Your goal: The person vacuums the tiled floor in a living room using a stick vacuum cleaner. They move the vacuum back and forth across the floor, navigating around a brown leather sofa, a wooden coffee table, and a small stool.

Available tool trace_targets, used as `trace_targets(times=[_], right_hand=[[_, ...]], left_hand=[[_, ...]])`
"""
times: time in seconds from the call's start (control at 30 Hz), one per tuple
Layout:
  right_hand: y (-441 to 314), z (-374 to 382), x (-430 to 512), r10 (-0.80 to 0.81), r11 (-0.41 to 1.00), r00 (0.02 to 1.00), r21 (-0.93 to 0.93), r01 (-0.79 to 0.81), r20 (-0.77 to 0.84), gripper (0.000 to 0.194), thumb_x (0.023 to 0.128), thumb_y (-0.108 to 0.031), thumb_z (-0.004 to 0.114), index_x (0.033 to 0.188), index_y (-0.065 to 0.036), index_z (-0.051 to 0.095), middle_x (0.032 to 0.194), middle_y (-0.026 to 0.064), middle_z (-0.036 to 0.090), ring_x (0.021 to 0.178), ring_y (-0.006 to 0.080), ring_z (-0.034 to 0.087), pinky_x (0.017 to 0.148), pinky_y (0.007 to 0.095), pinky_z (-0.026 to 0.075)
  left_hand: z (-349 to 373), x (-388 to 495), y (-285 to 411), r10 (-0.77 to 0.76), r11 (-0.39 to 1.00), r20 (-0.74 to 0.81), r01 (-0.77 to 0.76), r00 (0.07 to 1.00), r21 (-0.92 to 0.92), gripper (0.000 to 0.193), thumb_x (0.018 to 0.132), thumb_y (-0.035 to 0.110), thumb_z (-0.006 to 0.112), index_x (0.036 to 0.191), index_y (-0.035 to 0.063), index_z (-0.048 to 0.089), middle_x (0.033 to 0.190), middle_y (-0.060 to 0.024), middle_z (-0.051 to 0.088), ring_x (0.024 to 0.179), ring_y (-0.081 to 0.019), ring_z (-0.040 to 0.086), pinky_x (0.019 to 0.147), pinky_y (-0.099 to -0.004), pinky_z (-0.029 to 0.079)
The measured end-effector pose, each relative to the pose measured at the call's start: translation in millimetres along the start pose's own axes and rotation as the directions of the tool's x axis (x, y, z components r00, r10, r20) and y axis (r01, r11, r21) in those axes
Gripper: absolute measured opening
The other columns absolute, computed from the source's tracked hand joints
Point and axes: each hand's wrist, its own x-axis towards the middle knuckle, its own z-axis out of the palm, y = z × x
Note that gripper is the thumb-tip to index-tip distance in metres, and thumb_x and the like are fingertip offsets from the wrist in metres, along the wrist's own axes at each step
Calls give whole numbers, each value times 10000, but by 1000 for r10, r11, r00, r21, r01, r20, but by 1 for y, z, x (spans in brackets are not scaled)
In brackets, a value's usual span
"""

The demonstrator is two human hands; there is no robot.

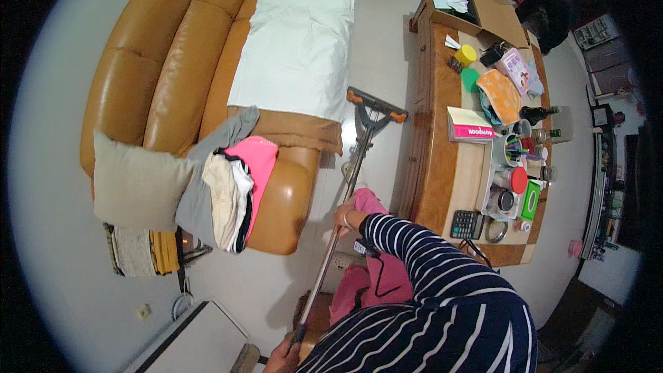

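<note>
My right hand is closed around the middle of the metal pole of a floor mop. Lower left, at the picture's bottom edge, my left hand grips the pole's dark end. The mop's wide head, dark with orange end pieces, lies on the pale tiled floor between the leather sofa and the wooden table. The pole slants from the bottom edge up to that head, passing beside my pink-trousered legs. One foot shows next to the pole.
On the left, the tan leather sofa bears a white cloth, a cushion and piled clothes. The wooden table on the right holds jars, a calculator and an open cardboard box. A white-topped piece of furniture stands lower left.
</note>
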Motion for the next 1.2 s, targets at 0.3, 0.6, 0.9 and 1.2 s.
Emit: trace_targets(times=[0.3,0.6,0.9,1.2], right_hand=[[-114,27,-26,-67,969,847,168,181,-527,408,697,-429,733,1000,-159,697,1134,88,656,1059,323,597,801,721,374],[76,-88,-112,428,900,788,290,-326,-442,338,637,-295,778,950,-180,721,1027,83,698,1054,265,625,881,533,450],[146,-160,-172,465,885,850,98,-455,-248,457,785,-306,681,1195,-122,601,1036,98,684,1006,324,630,829,655,422],[46,-57,-137,388,918,911,153,-367,-138,394,762,-359,704,1137,-236,687,1182,23,648,1137,309,563,933,718,282]], left_hand=[[-16,-101,-53,17,955,-304,74,952,287,253,961,294,519,1082,109,643,487,30,351,403,-83,312,411,-254,276],[18,102,161,-72,973,-143,100,987,206,271,974,306,486,987,54,582,555,3,463,430,-97,422,389,-271,335],[73,278,300,385,888,10,-374,923,267,308,956,386,472,892,88,523,522,7,405,375,-122,375,336,-308,292],[87,196,126,274,866,-90,-205,957,456,383,973,391,432,998,35,571,592,-84,511,487,-205,525,440,-341,426]])
